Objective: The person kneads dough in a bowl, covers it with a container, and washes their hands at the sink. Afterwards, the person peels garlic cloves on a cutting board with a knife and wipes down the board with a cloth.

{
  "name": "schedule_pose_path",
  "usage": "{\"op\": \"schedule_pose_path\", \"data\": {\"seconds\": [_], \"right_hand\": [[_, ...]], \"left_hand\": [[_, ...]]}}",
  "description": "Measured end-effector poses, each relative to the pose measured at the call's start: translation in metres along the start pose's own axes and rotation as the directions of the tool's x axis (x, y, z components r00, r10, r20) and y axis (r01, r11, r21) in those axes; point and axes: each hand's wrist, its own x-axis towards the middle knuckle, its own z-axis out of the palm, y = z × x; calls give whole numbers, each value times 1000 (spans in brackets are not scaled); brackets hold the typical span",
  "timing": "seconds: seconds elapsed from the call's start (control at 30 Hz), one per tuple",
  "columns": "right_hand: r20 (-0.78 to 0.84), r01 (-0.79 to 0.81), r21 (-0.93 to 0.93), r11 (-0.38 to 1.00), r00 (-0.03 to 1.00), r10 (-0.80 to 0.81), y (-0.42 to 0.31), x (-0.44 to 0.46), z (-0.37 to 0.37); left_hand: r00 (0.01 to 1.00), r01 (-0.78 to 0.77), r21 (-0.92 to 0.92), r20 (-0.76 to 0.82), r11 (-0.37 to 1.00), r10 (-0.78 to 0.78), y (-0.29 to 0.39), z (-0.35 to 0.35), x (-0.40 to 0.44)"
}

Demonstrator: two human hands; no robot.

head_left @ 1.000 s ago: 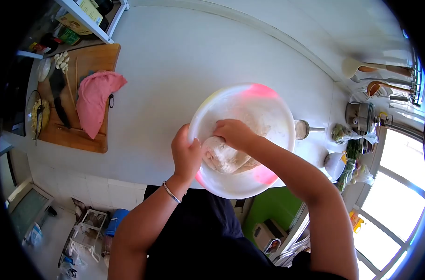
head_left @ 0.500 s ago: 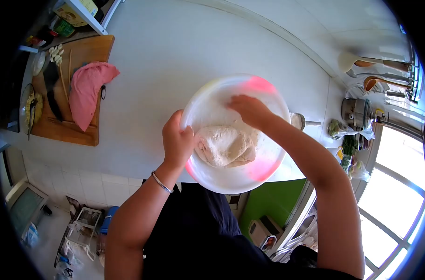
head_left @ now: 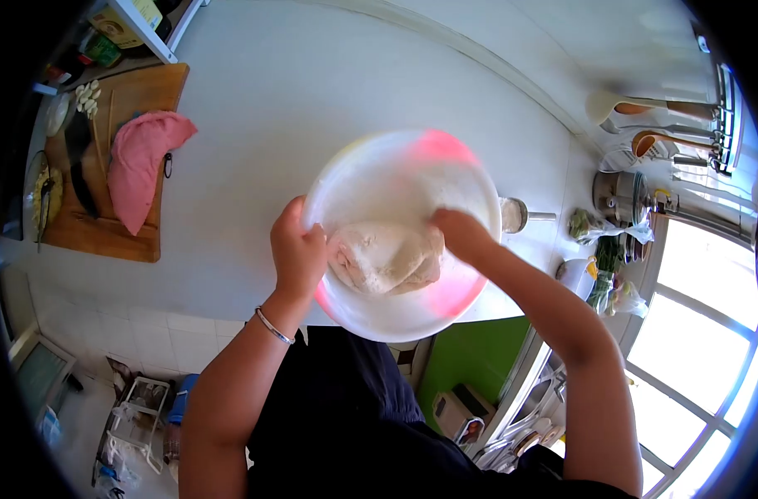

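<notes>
Watching through the head camera, I see my left hand (head_left: 298, 262), left of centre, clamped on the rim of the white-and-pink bowl (head_left: 371, 183). The dough (head_left: 379, 259) lies inside it, mid-frame. My right hand (head_left: 460, 233) is blurred near the dough's right edge; I cannot tell its finger state. A pink cloth (head_left: 142, 166) lies upper left, on a cutting board (head_left: 164, 90).

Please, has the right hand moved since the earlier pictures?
Yes. The right hand has moved rightward, closer to the handled cup on the counter.
</notes>
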Motion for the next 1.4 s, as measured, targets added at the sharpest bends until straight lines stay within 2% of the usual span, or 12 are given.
{"op": "schedule_pose_path", "data": {"seconds": [0.07,0.17,0.27,0.4,0.47,0.53,0.73,1.0,1.17,1.2,1.33,1.4], "right_hand": [[-167,55,36,998,985,-48,-11,10,-14],[76,-213,170,962,976,203,-19,-12,13],[122,-504,592,629,828,548,-47,-20,-2],[-4,-420,612,671,846,533,-52,-22,-6],[133,-287,946,149,766,629,-66,-20,-16],[-13,-92,990,111,710,705,-76,3,7],[-613,-105,601,792,576,541,-152,13,21],[-599,-523,426,738,448,664,-152,62,21],[-566,-640,474,606,306,766,-126,91,18],[-568,-642,470,605,305,764,-122,91,16],[-580,-496,492,715,426,694,-102,76,-13],[-221,-224,807,547,744,631,-102,32,-43]], "left_hand": [[999,-15,2,-29,1000,16,-3,0,-3],[998,-31,-7,-64,999,31,-6,2,-3],[996,-28,-15,-82,999,27,-4,4,-6],[996,10,-16,-86,1000,-11,-6,3,-15],[997,20,-15,-77,1000,-21,-8,5,-26],[999,43,-12,-18,999,-44,-11,8,-43],[986,160,-148,76,976,-150,-17,9,-56],[994,93,1,49,996,-93,-16,2,-64],[922,236,-39,324,971,-211,-8,-21,-11],[962,34,6,269,999,-35,-5,-12,12],[959,-223,127,206,966,194,1,18,39],[962,-226,142,190,964,197,-2,18,36]]}}
